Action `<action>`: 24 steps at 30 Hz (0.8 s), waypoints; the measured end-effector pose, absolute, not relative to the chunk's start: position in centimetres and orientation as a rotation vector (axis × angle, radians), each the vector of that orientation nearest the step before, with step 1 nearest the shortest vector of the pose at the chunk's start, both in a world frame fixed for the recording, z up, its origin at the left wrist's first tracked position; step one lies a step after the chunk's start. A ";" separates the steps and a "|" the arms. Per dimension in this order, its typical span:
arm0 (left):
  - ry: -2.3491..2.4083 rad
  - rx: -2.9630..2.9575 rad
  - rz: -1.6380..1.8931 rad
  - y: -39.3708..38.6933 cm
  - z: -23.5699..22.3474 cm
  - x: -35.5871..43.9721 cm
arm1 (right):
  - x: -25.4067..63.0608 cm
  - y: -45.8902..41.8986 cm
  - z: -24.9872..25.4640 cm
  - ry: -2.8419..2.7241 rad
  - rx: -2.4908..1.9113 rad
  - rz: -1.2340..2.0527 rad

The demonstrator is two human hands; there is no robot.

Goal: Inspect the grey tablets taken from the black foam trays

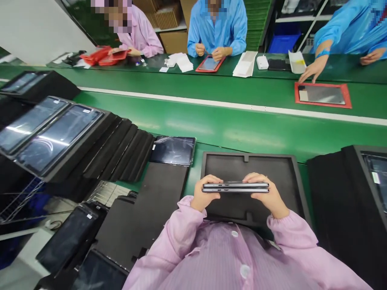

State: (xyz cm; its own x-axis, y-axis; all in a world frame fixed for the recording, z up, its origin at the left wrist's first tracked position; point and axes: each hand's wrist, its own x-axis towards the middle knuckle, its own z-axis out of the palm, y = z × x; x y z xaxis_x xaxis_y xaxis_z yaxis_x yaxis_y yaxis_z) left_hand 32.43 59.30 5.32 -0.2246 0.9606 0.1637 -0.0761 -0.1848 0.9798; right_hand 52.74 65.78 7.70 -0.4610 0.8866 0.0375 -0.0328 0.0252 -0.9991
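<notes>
Two slim tablets (236, 187), one on top of the other, are held edge-on in front of my chest. My left hand (205, 192) grips their left end, and my right hand (269, 195) grips their right end, thumbs below and fingers above. Under them lies a black foam tray (250, 167) with a raised rim and small notches. Left of the tray, another tablet (173, 151) with a glossy screen lies at the end of a black foam sheet (160, 189).
Stacked black foam trays (121, 149) hold tablets (60, 137) at left; another stack (335, 189) stands at right. Beyond the green conveyor (229, 129), co-workers in pink and blue smocks sit. One co-worker's hand (316, 69) touches a red-framed tablet (323, 94).
</notes>
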 end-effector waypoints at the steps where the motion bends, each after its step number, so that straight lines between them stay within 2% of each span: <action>1: 1.207 1.155 1.548 59.2 5.3 32.4 | 52.8 65.8 7.7 -1.550 -0.889 1.539; 15: 1.210 1.265 1.546 59.0 5.0 32.0 | 53.3 65.5 7.0 -1.614 -0.800 1.505; 24: 1.401 1.071 1.580 61.8 1.5 32.7 | 52.9 64.8 3.9 -1.696 -1.296 1.489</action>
